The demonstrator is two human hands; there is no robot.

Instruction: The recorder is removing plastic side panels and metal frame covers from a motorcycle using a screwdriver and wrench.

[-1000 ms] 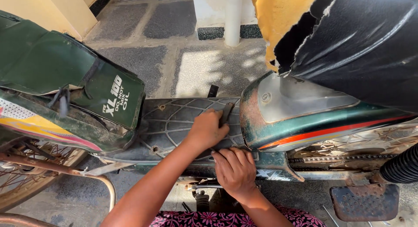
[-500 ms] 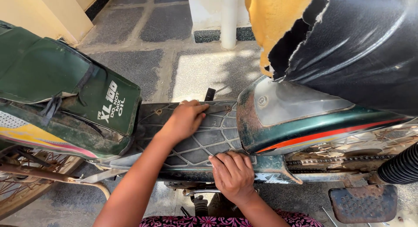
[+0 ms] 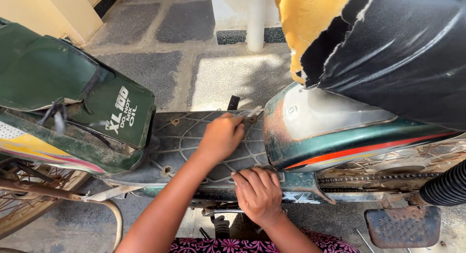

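I look down on a worn green moped. My left hand (image 3: 221, 136) lies on its dark ribbed footboard (image 3: 177, 131), closed around a thin metal tool (image 3: 253, 111) whose tip points at the footboard's far right corner, beside the rusty green body panel (image 3: 340, 141). My right hand (image 3: 257, 192) rests on the footboard's near edge with its fingers bent and pressed flat, holding nothing.
The green front leg shield (image 3: 111, 112) rises at the left. A torn black and yellow seat (image 3: 388, 54) overhangs the right. Below it run a chain (image 3: 369, 178), a foot peg plate (image 3: 403, 226) and a ribbed black hose (image 3: 446, 185). A white pole (image 3: 256, 20) stands on the tiled floor.
My left hand slid left along the footboard, then came back right toward the far corner with the tool. My right hand stayed on the near edge.
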